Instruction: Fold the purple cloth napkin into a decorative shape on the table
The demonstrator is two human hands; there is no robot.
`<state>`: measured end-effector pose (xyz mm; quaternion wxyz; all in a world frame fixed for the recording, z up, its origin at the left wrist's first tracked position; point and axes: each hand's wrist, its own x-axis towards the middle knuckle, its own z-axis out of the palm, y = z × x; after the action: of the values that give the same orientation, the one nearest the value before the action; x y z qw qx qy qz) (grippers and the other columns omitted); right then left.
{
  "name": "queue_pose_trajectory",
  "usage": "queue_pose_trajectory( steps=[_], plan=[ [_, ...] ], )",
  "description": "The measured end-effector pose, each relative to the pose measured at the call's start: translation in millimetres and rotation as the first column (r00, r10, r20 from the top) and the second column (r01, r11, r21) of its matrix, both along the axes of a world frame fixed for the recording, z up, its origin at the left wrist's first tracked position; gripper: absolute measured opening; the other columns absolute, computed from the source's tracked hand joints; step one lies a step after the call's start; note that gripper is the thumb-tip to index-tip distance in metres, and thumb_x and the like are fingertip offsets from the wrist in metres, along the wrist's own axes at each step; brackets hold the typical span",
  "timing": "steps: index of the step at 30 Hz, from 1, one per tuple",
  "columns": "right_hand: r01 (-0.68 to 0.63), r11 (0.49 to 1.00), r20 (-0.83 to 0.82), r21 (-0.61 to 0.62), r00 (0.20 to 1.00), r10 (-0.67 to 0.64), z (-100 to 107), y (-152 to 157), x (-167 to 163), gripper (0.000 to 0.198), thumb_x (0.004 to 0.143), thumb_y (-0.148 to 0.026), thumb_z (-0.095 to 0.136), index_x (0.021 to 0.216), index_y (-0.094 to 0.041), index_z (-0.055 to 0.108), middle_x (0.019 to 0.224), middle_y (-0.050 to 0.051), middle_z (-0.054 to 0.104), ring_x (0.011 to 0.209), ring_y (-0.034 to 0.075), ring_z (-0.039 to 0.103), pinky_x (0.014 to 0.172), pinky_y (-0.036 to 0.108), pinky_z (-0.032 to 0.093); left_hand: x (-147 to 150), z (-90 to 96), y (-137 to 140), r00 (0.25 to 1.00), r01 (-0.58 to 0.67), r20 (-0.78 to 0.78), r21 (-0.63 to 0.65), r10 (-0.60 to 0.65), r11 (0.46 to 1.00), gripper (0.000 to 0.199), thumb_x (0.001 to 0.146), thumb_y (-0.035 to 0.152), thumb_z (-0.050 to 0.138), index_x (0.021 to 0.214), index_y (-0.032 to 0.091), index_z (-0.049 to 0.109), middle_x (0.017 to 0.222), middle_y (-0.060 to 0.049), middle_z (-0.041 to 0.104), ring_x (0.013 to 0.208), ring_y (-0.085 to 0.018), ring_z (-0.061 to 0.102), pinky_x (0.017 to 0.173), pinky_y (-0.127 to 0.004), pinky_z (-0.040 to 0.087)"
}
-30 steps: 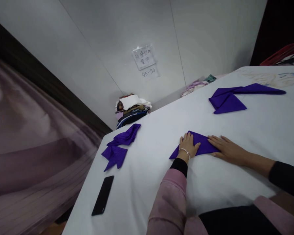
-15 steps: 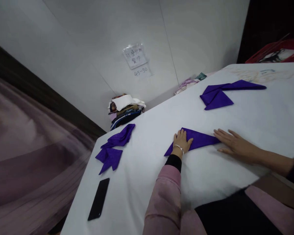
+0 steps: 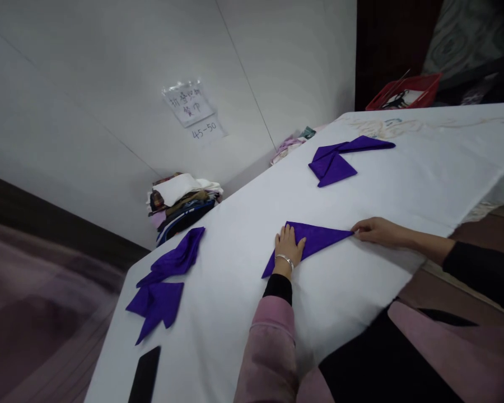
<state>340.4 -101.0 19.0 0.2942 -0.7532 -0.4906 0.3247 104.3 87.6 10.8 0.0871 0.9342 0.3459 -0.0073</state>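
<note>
A purple cloth napkin [image 3: 319, 237], folded to a long pointed triangle, lies flat on the white-covered table [image 3: 235, 268]. On its wide left end my left hand [image 3: 289, 246] rests flat, fingers apart, a silver bangle at the wrist. My right hand [image 3: 373, 230] pinches the narrow tip at the right between thumb and fingers. Farther back lies another purple folded napkin [image 3: 336, 168] with a long neck-like point. At the left edge of the table is a third purple folded napkin [image 3: 157, 302], with several points.
A black phone [image 3: 145, 378] lies at the table's front left. Beyond the far edge are a stack of folded clothes [image 3: 187, 201] and a pinkish cloth heap [image 3: 288, 148]. Paper signs [image 3: 189, 103] hang on the wall. A red basket [image 3: 432, 87] stands at the back right.
My right hand has gone from lying outstretched at the napkin's tip to pinching it. My left hand stays flat on the wide end. The view has turned to the right.
</note>
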Motion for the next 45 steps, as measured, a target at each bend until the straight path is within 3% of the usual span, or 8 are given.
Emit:
queue_pose_trajectory(
  steps=[8, 12, 15, 18, 26, 33, 39, 45],
  plan=[
    [-0.081, 0.995, 0.316, -0.065, 0.944, 0.097, 6.7, 11.9, -1.8, 0.021, 0.076, -0.034, 0.048, 0.074, -0.022, 0.065, 0.072, 0.003, 0.068, 0.067, 0.021, 0.062, 0.061, 0.032, 0.046, -0.4, 0.2, -2.7, 1.000, -0.004, 0.030, -0.013, 0.004, 1.000, 0.067, 0.091, 0.054, 0.021, 0.144, 0.013, 0.028, 0.154, -0.010, 0.021, 0.143, -0.024, 0.013, 0.116, -0.046, 0.014],
    [-0.133, 0.983, 0.545, 0.123, 0.837, 0.045, 11.0, 14.3, -21.4, 0.033, 0.085, -0.036, 0.038, 0.092, -0.023, 0.068, 0.095, 0.009, 0.070, 0.087, 0.027, 0.064, 0.074, 0.040, 0.050, -0.5, -0.2, -3.5, 0.999, 0.001, 0.049, -0.008, -0.001, 1.000, 0.067, 0.091, 0.055, 0.021, 0.143, 0.014, 0.029, 0.154, -0.010, 0.022, 0.143, -0.023, 0.013, 0.116, -0.046, 0.014],
    [-0.347, 0.898, 0.536, 0.271, 0.829, 0.159, 7.4, 26.9, -51.8, 0.046, 0.088, -0.046, 0.038, 0.121, -0.022, 0.060, 0.123, 0.011, 0.061, 0.112, 0.028, 0.056, 0.094, 0.044, 0.045, -0.2, -0.1, -3.7, 0.999, 0.000, 0.039, -0.012, 0.001, 1.000, 0.068, 0.091, 0.055, 0.020, 0.144, 0.013, 0.028, 0.154, -0.010, 0.021, 0.143, -0.023, 0.013, 0.116, -0.046, 0.014],
    [-0.498, 0.827, 0.527, 0.261, 0.791, 0.310, -0.5, 51.4, -82.7, 0.061, 0.087, -0.055, 0.041, 0.137, -0.021, 0.045, 0.140, 0.011, 0.047, 0.129, 0.030, 0.040, 0.106, 0.051, 0.033, -0.5, -0.6, -3.8, 1.000, -0.003, 0.024, -0.005, 0.003, 1.000, 0.067, 0.091, 0.053, 0.018, 0.145, 0.013, 0.026, 0.154, -0.009, 0.021, 0.143, -0.022, 0.013, 0.117, -0.045, 0.014],
    [-0.550, 0.806, 0.532, 0.221, 0.760, 0.373, -9.4, 121.1, -106.8, 0.071, 0.089, -0.060, 0.031, 0.146, -0.018, 0.028, 0.148, 0.015, 0.034, 0.137, 0.030, 0.025, 0.109, 0.053, 0.025, -2.5, -4.9, -4.5, 0.999, 0.048, -0.007, 0.009, -0.048, 0.999, 0.061, 0.091, 0.042, 0.027, 0.147, 0.018, 0.020, 0.155, -0.007, 0.021, 0.143, -0.023, 0.009, 0.116, -0.046, 0.014],
    [-0.496, 0.854, 0.543, 0.158, 0.766, 0.345, -36.4, 132.9, -89.0, 0.072, 0.089, -0.062, 0.023, 0.148, -0.021, 0.022, 0.148, 0.012, 0.034, 0.137, 0.030, 0.026, 0.109, 0.056, 0.023, -2.1, -8.2, 0.0, 0.991, 0.016, 0.137, -0.069, -0.006, 0.998, 0.061, 0.089, 0.034, 0.034, 0.146, 0.016, 0.021, 0.154, -0.008, 0.024, 0.142, -0.022, 0.017, 0.116, -0.043, 0.018],
    [-0.508, 0.852, 0.599, 0.129, 0.724, 0.341, -42.6, 131.6, -87.6, 0.074, 0.087, -0.066, 0.025, 0.144, -0.019, 0.034, 0.149, 0.013, 0.032, 0.138, 0.030, 0.023, 0.110, 0.055, 0.021, -63.1, -6.4, 19.8, 0.955, -0.188, 0.226, -0.043, 0.193, 0.981, 0.049, 0.091, 0.038, 0.042, 0.136, 0.019, 0.041, 0.149, -0.008, 0.035, 0.140, -0.022, 0.025, 0.115, -0.042, 0.022],
    [-0.522, 0.841, 0.608, 0.142, 0.716, 0.343, -50.3, 133.7, -82.1, 0.072, 0.087, -0.065, 0.026, 0.142, -0.021, 0.036, 0.149, 0.012, 0.033, 0.138, 0.030, 0.024, 0.110, 0.055, 0.022, -155.1, 3.3, 12.1, 0.791, -0.496, 0.346, -0.121, 0.505, 0.860, 0.032, 0.094, 0.031, 0.039, 0.112, 0.021, 0.063, 0.116, -0.005, 0.066, 0.113, -0.017, 0.056, 0.102, -0.036, 0.042]
  ],
)
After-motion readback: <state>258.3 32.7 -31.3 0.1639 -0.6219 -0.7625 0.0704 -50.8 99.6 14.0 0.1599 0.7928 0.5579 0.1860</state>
